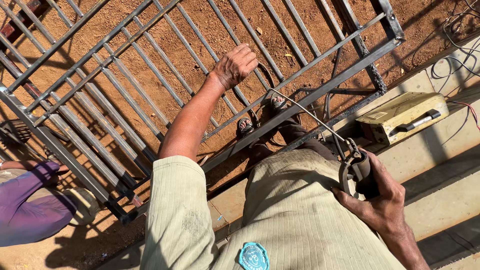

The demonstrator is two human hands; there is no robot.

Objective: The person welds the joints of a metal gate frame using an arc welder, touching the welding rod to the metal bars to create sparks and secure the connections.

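Steel bars make up the gate that lies tilted over the red dirt, its long frame rails running from lower left to upper right and its thin bars crossing them from upper left toward lower right. The left hand reaches out on a straight arm and rests knuckles-up on the bars near the middle of the gate, its fingers curled down over one bar; how tightly they close cannot be told. The right hand is drawn back close to the shirt, wrapped firmly around the dark handle of an electrode holder. From the holder a thin rod points up and to the left, its long axis slanting toward the gate's lower rail, with its far tip near the sandalled feet that stand just under that rail. A yellowish welding box sits on the concrete step to the right, with wires trailing behind it. At the lower left another person in a purple sleeve crouches beside the gate.
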